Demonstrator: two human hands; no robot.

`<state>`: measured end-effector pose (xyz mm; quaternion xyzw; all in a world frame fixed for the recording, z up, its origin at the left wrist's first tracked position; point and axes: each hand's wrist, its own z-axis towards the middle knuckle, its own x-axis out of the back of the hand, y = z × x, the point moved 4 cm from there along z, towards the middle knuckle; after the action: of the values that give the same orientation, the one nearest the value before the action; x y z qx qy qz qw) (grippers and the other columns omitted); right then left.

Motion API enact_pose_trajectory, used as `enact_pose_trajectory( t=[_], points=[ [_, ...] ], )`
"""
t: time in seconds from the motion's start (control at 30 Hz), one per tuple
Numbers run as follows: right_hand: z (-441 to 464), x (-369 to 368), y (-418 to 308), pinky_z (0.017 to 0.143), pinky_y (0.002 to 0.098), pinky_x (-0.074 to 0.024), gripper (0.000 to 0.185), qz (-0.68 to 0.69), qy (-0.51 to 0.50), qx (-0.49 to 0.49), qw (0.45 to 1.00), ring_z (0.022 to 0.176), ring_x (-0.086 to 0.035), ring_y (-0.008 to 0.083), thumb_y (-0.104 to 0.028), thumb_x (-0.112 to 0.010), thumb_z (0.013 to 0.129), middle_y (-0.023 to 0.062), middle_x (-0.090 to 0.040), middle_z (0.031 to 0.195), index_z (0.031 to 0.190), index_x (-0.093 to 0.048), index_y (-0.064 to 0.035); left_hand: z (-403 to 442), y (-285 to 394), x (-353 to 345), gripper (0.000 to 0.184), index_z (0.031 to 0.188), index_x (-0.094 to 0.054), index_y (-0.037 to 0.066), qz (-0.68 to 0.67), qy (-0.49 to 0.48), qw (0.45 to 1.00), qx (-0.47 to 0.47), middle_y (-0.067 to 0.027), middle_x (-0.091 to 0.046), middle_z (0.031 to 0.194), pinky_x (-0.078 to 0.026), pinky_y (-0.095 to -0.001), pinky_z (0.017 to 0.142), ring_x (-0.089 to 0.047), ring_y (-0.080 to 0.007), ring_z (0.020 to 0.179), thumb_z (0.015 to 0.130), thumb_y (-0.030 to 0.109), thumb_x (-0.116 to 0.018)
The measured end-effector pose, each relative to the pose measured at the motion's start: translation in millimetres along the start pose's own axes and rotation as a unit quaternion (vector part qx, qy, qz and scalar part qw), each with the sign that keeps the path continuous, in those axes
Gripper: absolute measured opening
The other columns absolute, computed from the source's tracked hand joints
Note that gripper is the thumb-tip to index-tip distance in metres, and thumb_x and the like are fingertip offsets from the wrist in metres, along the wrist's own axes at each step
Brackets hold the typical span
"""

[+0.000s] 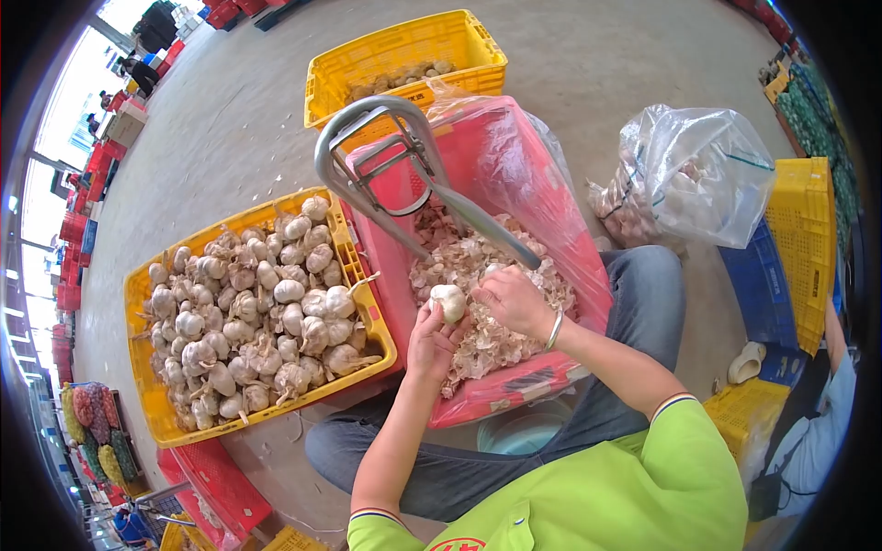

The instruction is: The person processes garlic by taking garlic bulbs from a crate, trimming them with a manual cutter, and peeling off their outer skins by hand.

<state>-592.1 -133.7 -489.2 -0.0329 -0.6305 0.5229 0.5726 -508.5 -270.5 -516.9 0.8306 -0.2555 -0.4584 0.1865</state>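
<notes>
A lime-green shirt [597, 500] lay nearest, before the pink crate [469, 406]. Over that crate's peelings [491, 354], the left hand [432, 341] gripped a garlic bulb [449, 302] in its fingers; the right hand [517, 301] curled its fingers beside it, hold unclear. The bulb looked light, firm and papery, best held round its sides.

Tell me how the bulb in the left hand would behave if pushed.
The bulb would likely roll, being rounded. Its smooth-looking surface may be slightly slippery. It's probably firm, as the left hand leaves no visible dent.
</notes>
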Motion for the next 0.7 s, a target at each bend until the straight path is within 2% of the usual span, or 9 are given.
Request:
enact_pose_trajectory(
  t=[0.07, 0.1, 0.17, 0.27, 0.37, 0.47, 0.57, 0.67, 0.7],
  points=[
    [5, 2, -2, 0.073, 0.034, -0.0469, 0.023, 0.088, 0.03, 0.032, 0.995, 0.085, -0.058, 0.0265, -0.023, -0.052, 0.088, 0.0123, -0.059, 0.093, 0.098, -0.058, -0.0025, -3, -1, -2, 0.03, 0.116, -0.043, 0.007, -0.019, -0.005, 1.0, 0.02, -0.0086, -0.055, 0.108, -0.051, -0.0297, 0.08, -0.059, -0.0211, 0.095, 0.091, 0.023, -0.049],
    [6, 2, -5, 0.075, 0.0325, -0.0463, 0.025, 0.18, 0.006, -0.016, 0.984, 0.085, -0.057, 0.0228, -0.024, -0.053, 0.088, 0.0109, -0.059, 0.095, 0.1, -0.058, -0.0028, -3, -3, -4, 0.03, 0.115, -0.045, 0.007, -0.029, -0.007, 0.999, 0.031, -0.008, -0.057, 0.106, -0.052, -0.0283, 0.077, -0.059, -0.0204, 0.092, 0.091, 0.024, -0.049],
    [5, 0, -17, 0.079, 0.0295, -0.0452, 0.027, 0.357, -0.041, -0.11, 0.927, 0.084, -0.056, 0.0156, -0.026, -0.055, 0.088, 0.0082, -0.061, 0.098, 0.103, -0.059, -0.0033, -3, -8, -3, 0.03, 0.113, -0.047, 0.008, -0.055, -0.011, 0.996, 0.063, -0.0075, -0.059, 0.1, -0.053, -0.0261, 0.069, -0.061, -0.0189, 0.085, 0.09, 0.027, -0.05],
    [3, -10, -12, 0.073, 0.0254, -0.0448, 0.03, 0.403, -0.139, -0.139, 0.894, 0.082, -0.053, 0.0088, -0.03, -0.056, 0.088, 0.0017, -0.059, 0.093, 0.104, -0.058, -0.005, 1, -16, 2, 0.029, 0.108, -0.05, 0.009, -0.084, -0.014, 0.989, 0.118, -0.0073, -0.061, 0.089, -0.053, -0.0238, 0.056, -0.062, -0.0168, 0.071, 0.09, 0.031, -0.049],
    [-1, -19, -6, 0.069, 0.0221, -0.0435, 0.031, 0.494, -0.163, -0.201, 0.83, 0.078, -0.051, 0.0067, -0.031, -0.058, 0.087, -0.0012, -0.058, 0.09, 0.106, -0.057, -0.0074, 1, -26, 2, 0.029, 0.105, -0.052, 0.008, -0.073, -0.012, 0.985, 0.158, -0.0069, -0.061, 0.08, -0.049, -0.0216, 0.045, -0.059, -0.0146, 0.059, 0.091, 0.032, -0.046],
    [-4, -19, 1, 0.067, 0.0217, -0.0422, 0.026, 0.454, -0.166, -0.273, 0.832, 0.08, -0.051, 0.0064, -0.03, -0.058, 0.087, -0.0019, -0.058, 0.089, 0.102, -0.058, -0.0083, -2, -36, 5, 0.028, 0.101, -0.051, 0.006, -0.059, -0.006, 0.98, 0.191, -0.0076, -0.058, 0.078, -0.041, -0.0193, 0.037, -0.052, -0.0117, 0.051, 0.091, 0.031, -0.043],
    [-2, -29, 4, 0.057, 0.021, -0.0425, 0.029, 0.453, -0.154, -0.193, 0.857, 0.066, -0.05, 0.0053, -0.034, -0.058, 0.087, -0.001, -0.055, 0.08, 0.099, -0.055, -0.0077, -3, -36, 3, 0.027, 0.095, -0.051, 0.006, -0.033, 0.004, 0.976, 0.215, -0.0064, -0.053, 0.07, -0.033, -0.0191, 0.032, -0.045, -0.0105, 0.044, 0.091, 0.031, -0.04],
    [1, -28, -13, 0.05, 0.0183, -0.0391, 0.03, 0.424, -0.116, -0.041, 0.897, 0.059, -0.046, 0.0039, -0.036, -0.055, 0.088, -0.0021, -0.053, 0.077, 0.099, -0.052, -0.0088, -9, -26, -7, 0.022, 0.086, -0.048, 0.008, 0.022, 0.055, 0.977, 0.203, -0.0033, -0.047, 0.059, -0.026, -0.0197, 0.032, -0.038, -0.0094, 0.04, 0.09, 0.027, -0.038],
    [0, -26, -13, 0.05, 0.0181, -0.0392, 0.03, 0.437, -0.151, -0.112, 0.88, 0.058, -0.046, 0.0039, -0.038, -0.054, 0.088, -0.0019, -0.053, 0.077, 0.098, -0.051, -0.0092, -10, -30, -4, 0.021, 0.087, -0.048, 0.008, 0.029, 0.052, 0.977, 0.205, -0.0029, -0.047, 0.058, -0.026, -0.0198, 0.032, -0.038, -0.0094, 0.04, 0.09, 0.026, -0.038]
  ],
)
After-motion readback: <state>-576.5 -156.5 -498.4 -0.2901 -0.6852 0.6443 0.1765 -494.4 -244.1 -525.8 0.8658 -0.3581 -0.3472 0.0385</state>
